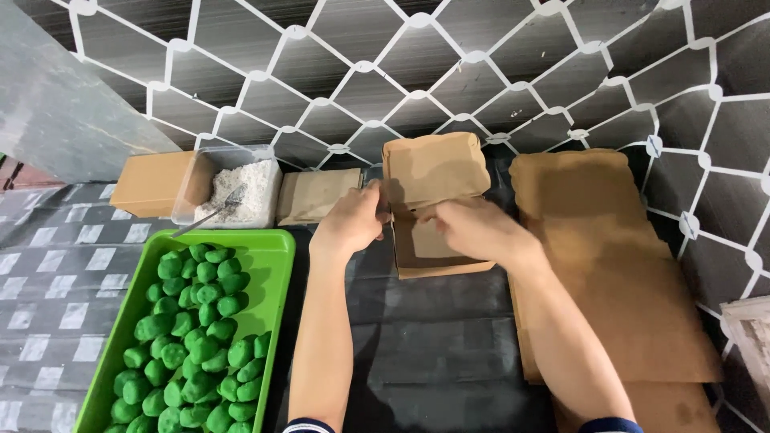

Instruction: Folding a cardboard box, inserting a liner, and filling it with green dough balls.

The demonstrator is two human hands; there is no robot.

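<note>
Both hands grip open box (433, 204) at 12: left hand (350, 223) on left wall, right hand (473, 228) inside. Green tray (277, 269) at 8.

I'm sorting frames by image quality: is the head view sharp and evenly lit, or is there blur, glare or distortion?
Head view: both hands, left hand and right hand, look slightly soft at the brown paper box; green balls in the green tray are sharp; light is even and soft, no strong glare; the wall's lattice lines bow outward, a sign of wide-angle distortion.
</note>
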